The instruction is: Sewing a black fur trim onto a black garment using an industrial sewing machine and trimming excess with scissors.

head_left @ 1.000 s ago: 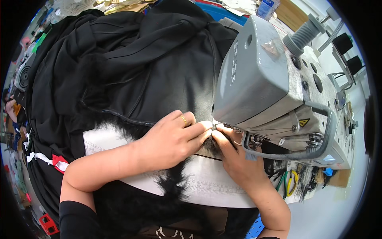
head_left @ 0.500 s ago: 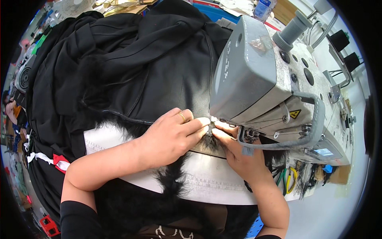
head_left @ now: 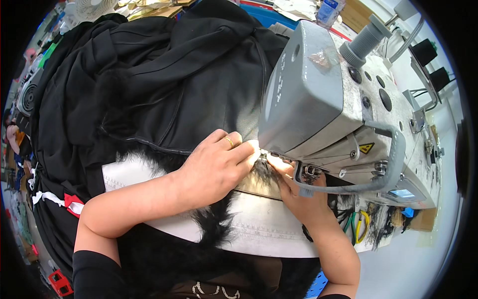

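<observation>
My left hand [head_left: 224, 167], with a gold ring, pinches the edge of the black fur trim [head_left: 211, 224] beside the presser foot [head_left: 269, 157] of the grey-white sewing machine [head_left: 308, 89]. Just to its right, my right hand [head_left: 303, 194] has thumb and finger on the trim under the machine head, partly hidden by the grey guard. The trim borders a large black garment [head_left: 159, 84] bunched across the white machine bed [head_left: 259, 229], which carries printed scales.
Green-and-yellow handled tools [head_left: 362, 226] and a small blue block [head_left: 407, 212] lie at the right. A plastic bottle [head_left: 328, 12], papers and a fan [head_left: 97, 7] are behind. A red plastic piece [head_left: 59, 281] is at the lower left.
Both hands have shifted slightly up, the left also slightly leftward, at the presser foot. The machine appears further left in view, and the light at the needle area looks brighter.
</observation>
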Demonstrator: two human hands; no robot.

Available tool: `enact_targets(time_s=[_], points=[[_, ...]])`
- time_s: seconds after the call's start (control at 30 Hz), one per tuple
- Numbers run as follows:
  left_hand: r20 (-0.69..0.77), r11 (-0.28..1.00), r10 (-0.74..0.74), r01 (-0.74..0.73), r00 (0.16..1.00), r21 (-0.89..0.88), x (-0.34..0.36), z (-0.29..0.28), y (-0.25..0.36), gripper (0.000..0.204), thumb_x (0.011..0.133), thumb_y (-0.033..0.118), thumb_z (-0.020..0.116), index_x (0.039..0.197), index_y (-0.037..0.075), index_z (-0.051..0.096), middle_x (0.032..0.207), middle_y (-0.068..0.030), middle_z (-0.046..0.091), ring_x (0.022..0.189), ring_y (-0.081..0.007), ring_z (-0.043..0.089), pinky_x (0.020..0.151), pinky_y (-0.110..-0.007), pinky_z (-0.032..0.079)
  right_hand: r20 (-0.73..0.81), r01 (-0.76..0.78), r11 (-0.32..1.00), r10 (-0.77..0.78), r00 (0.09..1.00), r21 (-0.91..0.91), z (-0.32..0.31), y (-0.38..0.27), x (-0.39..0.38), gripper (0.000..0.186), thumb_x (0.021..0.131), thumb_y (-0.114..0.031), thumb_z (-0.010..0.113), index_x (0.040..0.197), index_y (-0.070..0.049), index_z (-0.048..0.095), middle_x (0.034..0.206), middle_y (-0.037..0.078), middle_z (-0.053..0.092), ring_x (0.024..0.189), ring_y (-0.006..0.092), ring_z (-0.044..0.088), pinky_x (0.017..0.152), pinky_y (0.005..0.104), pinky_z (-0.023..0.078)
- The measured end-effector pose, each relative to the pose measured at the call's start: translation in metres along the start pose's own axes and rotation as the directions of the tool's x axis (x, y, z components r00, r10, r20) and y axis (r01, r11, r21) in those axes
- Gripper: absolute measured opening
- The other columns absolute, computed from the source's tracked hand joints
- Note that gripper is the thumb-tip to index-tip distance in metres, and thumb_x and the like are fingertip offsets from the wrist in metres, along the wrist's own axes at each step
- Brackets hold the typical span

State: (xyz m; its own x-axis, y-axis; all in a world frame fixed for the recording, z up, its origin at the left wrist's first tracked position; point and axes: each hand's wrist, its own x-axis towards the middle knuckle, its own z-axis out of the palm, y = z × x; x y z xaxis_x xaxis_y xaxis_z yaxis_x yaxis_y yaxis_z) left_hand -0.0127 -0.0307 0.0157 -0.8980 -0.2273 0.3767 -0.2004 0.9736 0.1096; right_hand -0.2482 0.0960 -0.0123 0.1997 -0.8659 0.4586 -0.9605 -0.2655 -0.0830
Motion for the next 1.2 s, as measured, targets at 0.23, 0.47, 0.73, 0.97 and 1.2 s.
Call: enact_targets(time_s=[0.23,0.47,0.73,0.97,1.2], points=[[-0.016,0.998,-0.055,0.055,0.998,-0.033,-0.001,0.000,0.001,0.020,0.082,0.011,0.069,0.099,0.003,0.077,0.121,-0.0096,0.064,0.112,-0.0275,0.060,0.113,-0.049,0.045,0.103,-0.083,0.996,0.079,0.992,0.035,0.002,0.001,-0.004,0.031,0.094,-0.016,0.078,0.124,-0.020,0.080,0.097,0.000,0.075,0.088,0.0236,0.073,0.079,0.0426,0.054],[0.033,0.995,-0.078,0.080,0.996,-0.052,-0.001,0.003,-0.003,0.026,0.084,0.007,0.067,0.108,0.001,0.077,0.125,-0.0089,0.065,0.115,-0.0289,0.059,0.119,-0.054,0.041,0.132,0.008,0.982,0.017,0.991,-0.188,0.007,0.010,-0.007,0.025,0.094,-0.014,0.078,0.118,-0.019,0.083,0.101,0.005,0.077,0.092,0.0247,0.073,0.087,0.0417,0.054],[-0.023,0.992,-0.052,0.049,0.998,-0.115,-0.004,0.002,-0.008,0.031,0.086,0.007,0.066,0.115,0.000,0.073,0.125,-0.0096,0.065,0.115,-0.0302,0.059,0.117,-0.051,0.044,0.130,-0.109,0.990,0.120,0.984,-0.092,0.017,0.015,-0.010,0.022,0.099,-0.026,0.074,0.118,-0.018,0.081,0.108,0.005,0.078,0.100,0.0275,0.074,0.094,0.0437,0.055],[-0.009,0.970,-0.237,0.237,0.972,0.053,-0.009,-0.017,0.009,0.026,0.086,0.006,0.065,0.112,0.003,0.066,0.114,-0.0110,0.062,0.113,-0.0306,0.061,0.116,-0.048,0.045,0.230,-0.030,0.999,0.039,0.972,-0.042,-0.007,0.017,-0.003,0.031,0.100,-0.024,0.074,0.131,-0.022,0.074,0.123,0.005,0.074,0.112,0.0285,0.071,0.100,0.0443,0.054],[-0.077,0.972,-0.174,0.158,0.982,-0.175,-0.019,-0.007,0.002,0.028,0.083,0.003,0.067,0.111,0.003,0.067,0.112,-0.0096,0.063,0.110,-0.0314,0.062,0.104,-0.046,0.050,0.299,-0.106,0.954,0.018,0.954,0.280,-0.024,0.010,0.011,0.049,0.084,-0.001,0.074,0.130,-0.019,0.073,0.124,0.005,0.073,0.118,0.0307,0.070,0.105,0.0423,0.055]])
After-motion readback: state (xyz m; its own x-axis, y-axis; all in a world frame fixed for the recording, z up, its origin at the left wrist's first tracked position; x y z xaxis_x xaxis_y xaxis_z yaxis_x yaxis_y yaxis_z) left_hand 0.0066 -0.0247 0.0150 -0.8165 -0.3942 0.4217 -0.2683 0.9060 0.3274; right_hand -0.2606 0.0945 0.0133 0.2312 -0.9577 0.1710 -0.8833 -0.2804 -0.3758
